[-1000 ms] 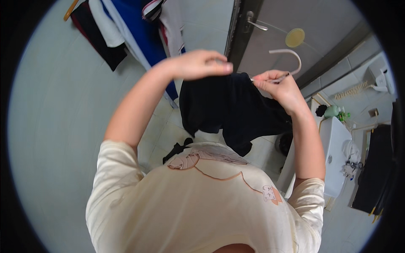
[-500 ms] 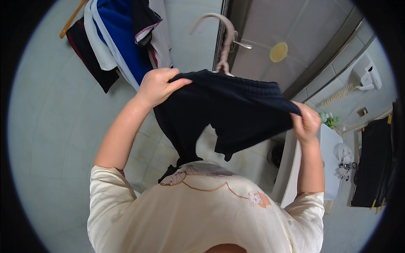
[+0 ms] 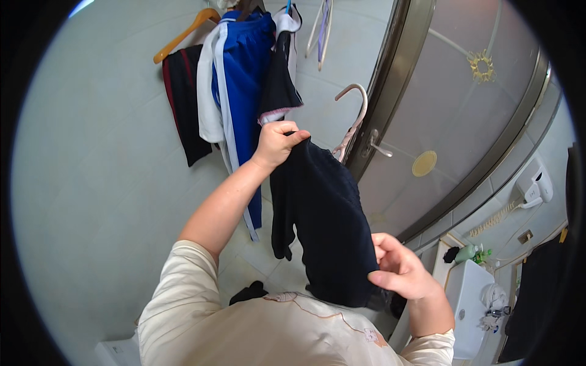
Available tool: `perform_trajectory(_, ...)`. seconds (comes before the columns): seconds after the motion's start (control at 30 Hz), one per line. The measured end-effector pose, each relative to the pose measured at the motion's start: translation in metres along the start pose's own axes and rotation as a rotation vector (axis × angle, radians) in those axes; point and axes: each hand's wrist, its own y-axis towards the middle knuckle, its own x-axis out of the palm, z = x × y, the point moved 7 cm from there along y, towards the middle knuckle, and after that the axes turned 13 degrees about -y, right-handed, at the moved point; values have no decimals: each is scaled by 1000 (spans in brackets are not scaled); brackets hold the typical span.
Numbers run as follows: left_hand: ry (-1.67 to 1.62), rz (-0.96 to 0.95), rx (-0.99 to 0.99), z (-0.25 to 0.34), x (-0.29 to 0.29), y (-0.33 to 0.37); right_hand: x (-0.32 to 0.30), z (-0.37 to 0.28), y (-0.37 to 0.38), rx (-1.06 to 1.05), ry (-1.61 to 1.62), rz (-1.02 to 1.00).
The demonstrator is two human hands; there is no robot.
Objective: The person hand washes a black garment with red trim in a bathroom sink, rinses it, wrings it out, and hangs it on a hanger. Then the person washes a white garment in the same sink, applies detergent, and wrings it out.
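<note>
Dark trousers (image 3: 329,226) with a gathered elastic waistband hang in front of me on a pale pink hanger (image 3: 355,119); only the hanger's hook and neck show above the cloth. My left hand (image 3: 278,143) pinches the upper left corner of the waistband between thumb and fingers. Lower down on the right, my right hand (image 3: 403,268) is at the cloth's edge, its thumb and fingers spread apart. The thumb tip touches or nearly touches the fabric. The trousers are turned, so one side faces me.
Blue trousers with a white stripe (image 3: 241,79), a dark garment (image 3: 183,104) and a wooden hanger (image 3: 189,33) hang at the back left. A frosted door (image 3: 452,110) stands at the right, near a white hair dryer (image 3: 536,183) and a sink (image 3: 467,305).
My right hand has come down from the waistband's right end and its grip has loosened. The trousers have swung from stretched wide to hanging steeply. My view has turned left.
</note>
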Motion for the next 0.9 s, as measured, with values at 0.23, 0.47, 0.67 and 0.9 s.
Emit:
perform_trajectory(0.23,-168,-43,156,-5,-24,33,42,-40,56,-137,-155,279)
perform_trajectory(0.47,-7,181,274,8,-82,40,76,-78,86,-244,-225,546)
perform_trajectory(0.67,-151,260,38,-16,-109,44,111,-102,127,-253,-398,668)
perform_trajectory(0.9,135,124,-58,-24,-117,67,75,-155,204,-295,-562,703)
